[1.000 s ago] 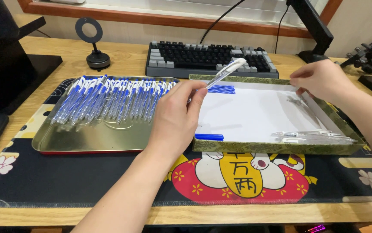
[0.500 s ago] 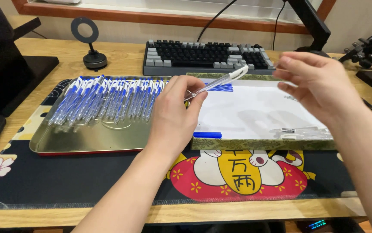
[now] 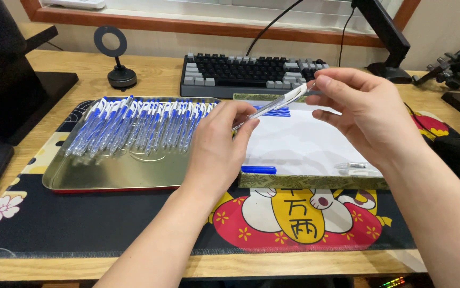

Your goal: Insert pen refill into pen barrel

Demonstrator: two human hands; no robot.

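Hands raised above white-lined box [image 3: 304, 146] — left hand [image 3: 216, 152] pinches lower end of clear pen barrel [image 3: 272, 105], right hand [image 3: 366, 114] fingertips grip upper end; barrel tilted, wrists bent inward.

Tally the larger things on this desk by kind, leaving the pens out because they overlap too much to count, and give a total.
Hand: 2, left and right, holding one clear pen between them
Metal tray: 1
White-lined box: 1
Keyboard: 1
Desk mat: 1
Ring stand: 1
Total: 7
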